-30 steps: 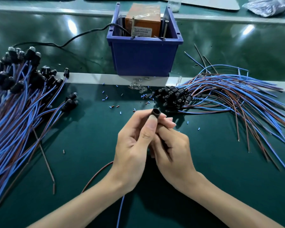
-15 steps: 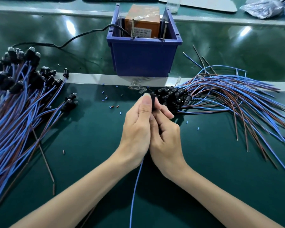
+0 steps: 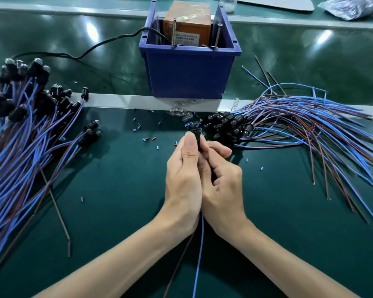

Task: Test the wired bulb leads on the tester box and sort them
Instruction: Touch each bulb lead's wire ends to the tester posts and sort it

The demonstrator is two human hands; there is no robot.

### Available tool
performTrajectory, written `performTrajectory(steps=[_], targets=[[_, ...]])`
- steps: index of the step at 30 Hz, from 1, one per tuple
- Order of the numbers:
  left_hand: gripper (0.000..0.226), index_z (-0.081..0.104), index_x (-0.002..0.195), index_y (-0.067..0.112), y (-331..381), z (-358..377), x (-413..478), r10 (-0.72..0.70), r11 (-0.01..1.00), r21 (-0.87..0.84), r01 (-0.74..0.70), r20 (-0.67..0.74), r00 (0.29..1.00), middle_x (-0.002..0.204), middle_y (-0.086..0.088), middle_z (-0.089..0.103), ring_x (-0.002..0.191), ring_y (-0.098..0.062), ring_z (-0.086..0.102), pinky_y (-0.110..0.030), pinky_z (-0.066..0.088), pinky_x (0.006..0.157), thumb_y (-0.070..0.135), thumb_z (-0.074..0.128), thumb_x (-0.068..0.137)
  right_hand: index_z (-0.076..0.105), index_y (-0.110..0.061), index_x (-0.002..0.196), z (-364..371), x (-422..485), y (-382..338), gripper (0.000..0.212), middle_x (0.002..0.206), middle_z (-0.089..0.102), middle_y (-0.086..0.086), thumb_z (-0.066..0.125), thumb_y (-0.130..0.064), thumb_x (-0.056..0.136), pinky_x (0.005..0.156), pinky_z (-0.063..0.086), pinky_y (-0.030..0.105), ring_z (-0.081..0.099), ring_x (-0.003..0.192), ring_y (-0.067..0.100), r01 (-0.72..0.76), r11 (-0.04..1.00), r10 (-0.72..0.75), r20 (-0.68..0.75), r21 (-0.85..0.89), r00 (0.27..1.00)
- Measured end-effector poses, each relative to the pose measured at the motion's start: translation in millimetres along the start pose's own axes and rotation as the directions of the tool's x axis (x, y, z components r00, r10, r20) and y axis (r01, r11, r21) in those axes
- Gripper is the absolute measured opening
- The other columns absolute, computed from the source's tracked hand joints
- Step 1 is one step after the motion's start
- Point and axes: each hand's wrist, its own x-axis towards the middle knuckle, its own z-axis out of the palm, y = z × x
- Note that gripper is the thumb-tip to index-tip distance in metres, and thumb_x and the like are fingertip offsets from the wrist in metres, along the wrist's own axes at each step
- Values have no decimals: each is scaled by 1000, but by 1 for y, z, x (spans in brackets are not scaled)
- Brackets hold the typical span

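A black socket (image 3: 196, 140) is pinched upright above the table between the left hand (image 3: 184, 175) and right hand (image 3: 222, 183), both curled round it, with its leads (image 3: 199, 244) trailing below (no bulb is made out in its mouth). Testing is judged not yet done: the bare ends must be brought to the screws (image 3: 174, 33) of the tester box (image 3: 190, 69).

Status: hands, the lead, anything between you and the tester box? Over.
Left hand and right hand both grip one black socket lead. Loose bulbs lie before the tester box.

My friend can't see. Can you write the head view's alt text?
A left hand and right hand grip a black socket over a green table, wires trailing down. A blue tester box sits behind, wired bulbs in a left pile and right pile.
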Motion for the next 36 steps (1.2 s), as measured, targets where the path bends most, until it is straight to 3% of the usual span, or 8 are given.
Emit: performTrajectory(steps=[4, 9, 12, 17, 21, 27, 32, 36], targets=[[38, 54, 80, 15, -2, -1, -2, -36, 994, -103, 34, -21, 999, 79, 1, 68, 79, -14, 64, -26, 54, 73, 48, 41, 93, 66, 2, 74, 0, 0, 2, 25, 69, 62, 2, 49, -8, 90, 65, 49, 36, 56, 71, 12, 6, 1000, -6, 48, -7, 999], [35, 55, 80, 16, -2, 4, -5, -85, 983, -160, 87, 15, 996, 79, 1, 70, 78, -12, 66, -27, 56, 72, 46, 39, 87, 68, 4, 79, -2, -4, 5, 26, 76, 68, 11, 48, -8, 91, 65, 50, 39, 60, 75, 21, -5, 1000, 5, -12, -21, 1000], [41, 57, 86, 10, -2, 5, -6, -134, 973, -186, 136, 22, 991, 83, 0, 73, 79, -11, 68, -27, 57, 74, 47, 39, 87, 71, 2, 86, -3, -5, 3, 26, 87, 72, 8, 49, -9, 90, 66, 49, 24, 61, 74, 9, -10, 998, 6, -55, -62, 998], [40, 63, 78, 14, -1, 4, -6, -142, 972, -193, 136, -18, 990, 86, -2, 74, 79, -12, 69, -20, 54, 65, 47, 42, 86, 67, -2, 75, -1, -5, 5, 24, 64, 64, 5, 50, -8, 90, 51, 44, 30, 51, 55, 11, 22, 997, -23, -23, -72, 999], [37, 66, 74, 28, 7, -1, -1, 75, 997, 18, -76, 26, 997, 83, 2, 70, 82, -12, 65, -24, 51, 79, 40, 40, 97, 63, 1, 72, -5, 2, 2, 29, 63, 61, 5, 47, -11, 92, 52, 43, 27, 53, 55, 13, 161, 987, -161, 10, -20, 987], [27, 53, 97, 16, 26, -7, 8, 325, 912, 133, -388, 343, 881, 92, 4, 63, 91, -7, 61, -22, 48, 85, 39, 38, 92, 63, -4, 79, -9, 15, -5, 23, 69, 37, -22, 44, -7, 92, 63, 30, 3, 40, 61, -12, 303, 953, -303, -57, -19, 951], [23, 46, 91, 13, 26, -8, 4, 417, 856, 135, -500, 390, 821, 81, 1, 57, 91, -9, 60, -20, 46, 87, 30, 30, 94, 69, 10, 89, -11, 13, -5, 34, 66, 54, 3, 45, -12, 95, 75, 30, -4, 38, 64, -1, 454, 873, -473, -85, -178, 877], [23, 46, 91, 15, 28, -10, 4, 438, 846, 109, -522, 417, 797, 90, -1, 56, 94, -14, 56, -24, 43, 88, 31, 30, 97, 68, 4, 97, -11, 19, -3, 27, 73, 65, 19, 45, -8, 93, 86, 31, -1, 48, 79, 0, 563, 807, -583, -88, -178, 807]])
